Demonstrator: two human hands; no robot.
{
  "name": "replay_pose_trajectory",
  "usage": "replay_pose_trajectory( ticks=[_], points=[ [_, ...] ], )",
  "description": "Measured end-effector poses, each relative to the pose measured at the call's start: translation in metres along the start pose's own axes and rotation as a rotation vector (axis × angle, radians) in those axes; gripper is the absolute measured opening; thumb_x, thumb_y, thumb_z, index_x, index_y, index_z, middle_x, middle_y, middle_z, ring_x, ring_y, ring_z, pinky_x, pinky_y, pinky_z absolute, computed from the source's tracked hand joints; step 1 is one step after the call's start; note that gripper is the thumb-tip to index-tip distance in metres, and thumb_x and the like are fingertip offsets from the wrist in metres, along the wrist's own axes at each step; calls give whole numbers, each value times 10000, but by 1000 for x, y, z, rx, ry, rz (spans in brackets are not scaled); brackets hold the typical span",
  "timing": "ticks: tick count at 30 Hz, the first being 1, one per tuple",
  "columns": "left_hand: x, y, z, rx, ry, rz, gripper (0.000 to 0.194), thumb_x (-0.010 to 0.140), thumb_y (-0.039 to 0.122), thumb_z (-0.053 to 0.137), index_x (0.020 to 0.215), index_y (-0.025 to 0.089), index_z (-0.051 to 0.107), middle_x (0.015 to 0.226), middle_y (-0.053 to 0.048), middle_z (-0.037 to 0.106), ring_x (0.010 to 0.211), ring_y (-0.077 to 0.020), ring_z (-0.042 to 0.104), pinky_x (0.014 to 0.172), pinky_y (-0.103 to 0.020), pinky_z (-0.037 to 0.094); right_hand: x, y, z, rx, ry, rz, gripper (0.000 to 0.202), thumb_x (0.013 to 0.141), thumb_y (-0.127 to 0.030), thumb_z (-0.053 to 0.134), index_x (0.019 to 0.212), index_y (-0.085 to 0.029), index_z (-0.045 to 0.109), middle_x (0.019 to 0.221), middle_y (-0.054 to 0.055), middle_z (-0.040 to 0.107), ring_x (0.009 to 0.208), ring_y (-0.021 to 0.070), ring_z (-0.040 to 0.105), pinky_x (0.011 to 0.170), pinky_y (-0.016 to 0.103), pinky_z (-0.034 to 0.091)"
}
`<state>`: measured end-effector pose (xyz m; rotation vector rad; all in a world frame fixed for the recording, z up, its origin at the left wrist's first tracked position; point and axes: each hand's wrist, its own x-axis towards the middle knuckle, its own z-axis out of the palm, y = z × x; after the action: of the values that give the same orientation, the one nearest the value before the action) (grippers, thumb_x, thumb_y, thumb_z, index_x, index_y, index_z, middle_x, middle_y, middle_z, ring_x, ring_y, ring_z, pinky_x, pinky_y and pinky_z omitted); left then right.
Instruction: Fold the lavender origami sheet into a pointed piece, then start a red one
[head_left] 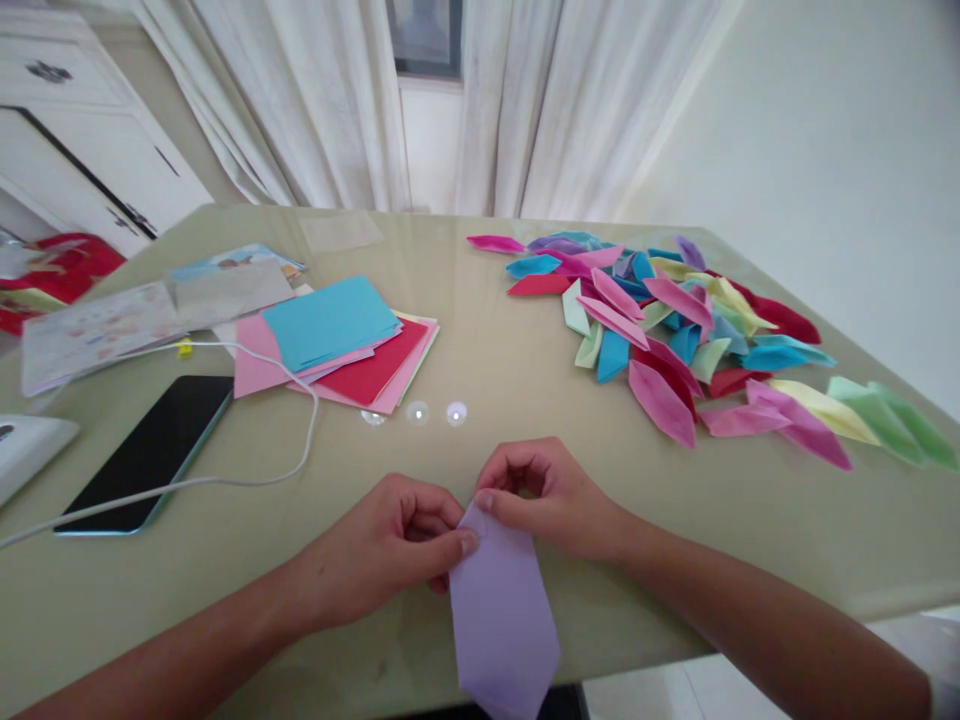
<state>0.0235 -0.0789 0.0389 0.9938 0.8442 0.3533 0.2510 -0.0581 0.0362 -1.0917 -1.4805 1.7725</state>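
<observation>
A light purple folded paper (504,610) hangs between my hands at the table's front edge, its lower end past the edge. My left hand (409,540) pinches its upper left side, thumb on the face and fingers behind. At the top tip, my right hand (536,495) grips the paper between thumb and bent fingers. The paper is long, with slanted corners at both ends. Beyond my right hand lies a spread pile of folded paper pieces (664,390) in pink, blue, green, yellow, red and purple.
Flat coloured sheets (334,320) are stacked left of centre, blue on top. A phone (154,450) lies at the left, with a white cable (296,465) looping past it. Printed sheets (105,330) lie farther back. The glossy table (442,340) meets a white wall on the right.
</observation>
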Motion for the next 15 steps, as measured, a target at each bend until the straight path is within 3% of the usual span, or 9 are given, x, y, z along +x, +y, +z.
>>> replay_pose_trajectory(
  ticks=[7,15],
  points=[
    [1,1,1,33,8,27,344,933,500,754,913,159,796,819,-35,775,714,-136,664,673,-228,514,1,0,-1,-13,10,-11,265,819,-372,840,797,-135,724,674,-2,641,598,97,531,564,222,406],
    [1,1,2,97,66,51,354,946,485,730,814,159,767,731,-15,715,672,-134,611,638,-232,468,0,-6,-3,1,0,-45,289,897,-437,776,859,-153,744,700,-2,644,619,107,530,580,236,402]
  ],
)
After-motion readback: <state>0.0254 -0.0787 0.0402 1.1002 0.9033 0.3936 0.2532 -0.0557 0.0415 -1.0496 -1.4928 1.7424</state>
